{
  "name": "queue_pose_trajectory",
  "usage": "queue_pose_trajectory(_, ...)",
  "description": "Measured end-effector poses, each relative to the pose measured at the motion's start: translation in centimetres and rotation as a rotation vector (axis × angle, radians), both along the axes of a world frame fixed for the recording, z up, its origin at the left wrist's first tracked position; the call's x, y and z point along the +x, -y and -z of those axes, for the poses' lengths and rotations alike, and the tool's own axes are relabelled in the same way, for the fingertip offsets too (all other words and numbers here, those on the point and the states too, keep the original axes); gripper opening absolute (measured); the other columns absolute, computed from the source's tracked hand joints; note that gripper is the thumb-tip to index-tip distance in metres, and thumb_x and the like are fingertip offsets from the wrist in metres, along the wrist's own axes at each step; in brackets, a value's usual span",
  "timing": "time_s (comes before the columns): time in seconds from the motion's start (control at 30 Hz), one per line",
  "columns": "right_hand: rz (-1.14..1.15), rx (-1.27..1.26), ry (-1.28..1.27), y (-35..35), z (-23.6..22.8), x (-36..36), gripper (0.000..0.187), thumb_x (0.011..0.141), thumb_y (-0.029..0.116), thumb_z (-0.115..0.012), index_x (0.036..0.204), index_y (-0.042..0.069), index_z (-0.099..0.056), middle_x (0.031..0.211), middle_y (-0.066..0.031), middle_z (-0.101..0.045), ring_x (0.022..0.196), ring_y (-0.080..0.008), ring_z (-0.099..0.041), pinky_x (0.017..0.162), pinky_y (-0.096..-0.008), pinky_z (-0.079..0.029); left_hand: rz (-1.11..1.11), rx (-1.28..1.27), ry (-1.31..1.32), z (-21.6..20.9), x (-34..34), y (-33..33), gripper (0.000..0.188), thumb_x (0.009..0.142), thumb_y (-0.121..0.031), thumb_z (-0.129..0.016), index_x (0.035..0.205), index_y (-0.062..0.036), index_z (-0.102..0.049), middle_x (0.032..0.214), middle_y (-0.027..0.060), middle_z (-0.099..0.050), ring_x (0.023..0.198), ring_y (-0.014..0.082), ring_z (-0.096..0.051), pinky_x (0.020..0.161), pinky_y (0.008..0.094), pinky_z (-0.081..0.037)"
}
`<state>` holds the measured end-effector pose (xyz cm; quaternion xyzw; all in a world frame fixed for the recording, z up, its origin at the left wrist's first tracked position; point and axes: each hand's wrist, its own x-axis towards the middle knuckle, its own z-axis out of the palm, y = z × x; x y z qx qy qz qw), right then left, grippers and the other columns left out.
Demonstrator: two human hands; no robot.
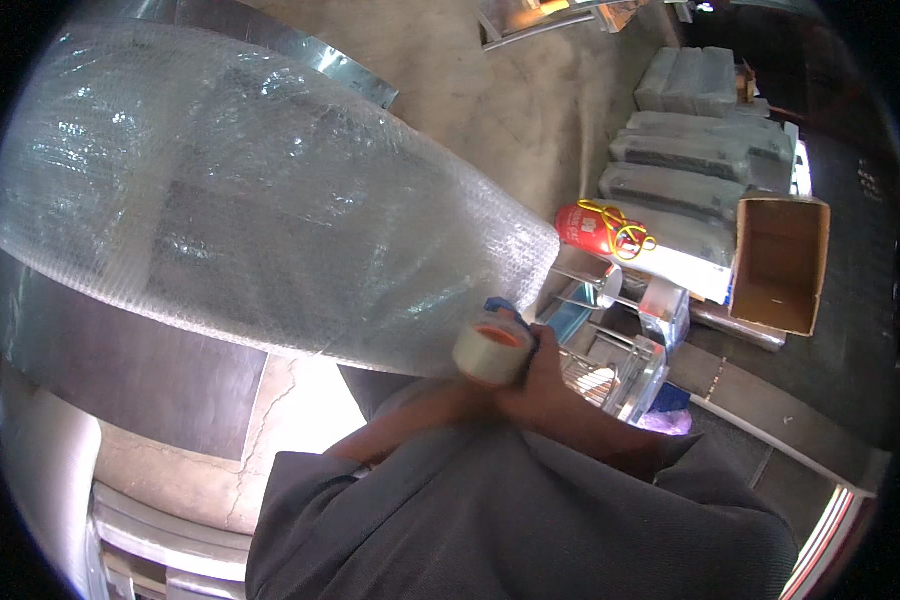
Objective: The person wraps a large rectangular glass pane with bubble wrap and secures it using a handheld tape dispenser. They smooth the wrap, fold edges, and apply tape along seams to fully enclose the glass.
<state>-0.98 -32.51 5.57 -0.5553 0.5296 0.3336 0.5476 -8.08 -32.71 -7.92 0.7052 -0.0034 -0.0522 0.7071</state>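
Observation:
A wide roll of clear packing tape (488, 352) sits in a hand-held dispenser with a blue end, close to my body. My right hand (540, 378) is closed around the dispenser's right side. Just below the roll, my left hand (478, 398) meets the right one, its fingers hidden by the tape. Beyond them, a long flat object in bubble wrap (300, 200) stretches away to the far left. Its narrow near-right end lies close to the tape. What is inside the wrap shows only as a grey shape.
Under the wrapped object is a metal sheet or tabletop (130, 365). At the right stand several wrapped grey bundles (675, 185), a red cylinder (585, 230) with yellow cord, an open cardboard box (782, 262) and a wire rack (595, 375).

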Motion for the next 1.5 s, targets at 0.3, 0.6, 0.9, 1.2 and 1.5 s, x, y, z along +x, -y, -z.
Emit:
queue_pose_trajectory(0.3,-0.184,0.069,-0.122,-0.5,1.6,-3.0,0.076,0.087,0.053,-0.056,0.149,0.01,-0.045,0.152,-0.0146,-0.046,0.136,-0.0321,-0.046,0.112,-0.0489,-0.04,-0.042,0.156,0.021,1.7,0.2,-0.7,0.054,0.098,-0.04,-0.057,0.138,-0.004,-0.056,0.139,0.0207,-0.056,0.133,0.038,-0.05,0.115,0.0559,-0.03)
queue_pose_trajectory(0.6,-0.561,0.321,-0.344,7.0,1.4,8.4,0.055,0.089,0.049,-0.065,0.127,0.01,-0.064,0.121,-0.0117,-0.068,0.111,-0.0298,-0.066,0.097,-0.0441,-0.055,-0.103,0.391,0.05,0.5,1.0,0.6,0.059,0.099,-0.041,-0.057,0.144,-0.003,-0.051,0.147,0.0208,-0.049,0.14,0.0375,-0.044,0.119,0.0574,-0.023)
queue_pose_trajectory(0.9,-1.147,0.918,0.326,3.1,2.3,9.8,0.05,0.097,0.033,-0.066,0.135,0.001,-0.062,0.133,-0.0129,-0.065,0.12,-0.0229,-0.063,0.109,-0.0362,-0.048,-0.111,0.855,0.142,-0.2,0.1,0.0,0.065,0.099,-0.042,-0.057,0.149,-0.0019,-0.046,0.155,0.0208,-0.043,0.147,0.037,-0.038,0.123,0.0589,-0.017)
queue_pose_trajectory(1.2,-0.492,0.528,0.827,34.0,4.4,18.5,0.063,0.097,0.037,-0.066,0.139,-0.008,-0.053,0.128,-0.0179,-0.064,0.117,-0.0222,-0.063,0.104,-0.0368,-0.051,0.148,1.115,-0.333,-9.6,3.0,0.5,0.066,0.1,-0.042,-0.057,0.149,0.0008,-0.047,0.155,0.0232,-0.045,0.149,0.037,-0.036,0.123,0.0573,-0.019)
queue_pose_trajectory(1.5,-0.714,0.468,1.031,39.6,7.7,11.7,0.05,0.079,0.003,-0.086,0.126,0.0,-0.069,0.108,-0.012,-0.076,0.095,-0.0154,-0.071,0.086,-0.0305,-0.057,-0.108,-0.302,-0.909,-10.3,16.8,13.3,0.057,0.108,-0.041,-0.05,0.143,0.0045,-0.051,0.133,0.0196,-0.063,0.125,0.0264,-0.06,0.108,0.041,-0.045)
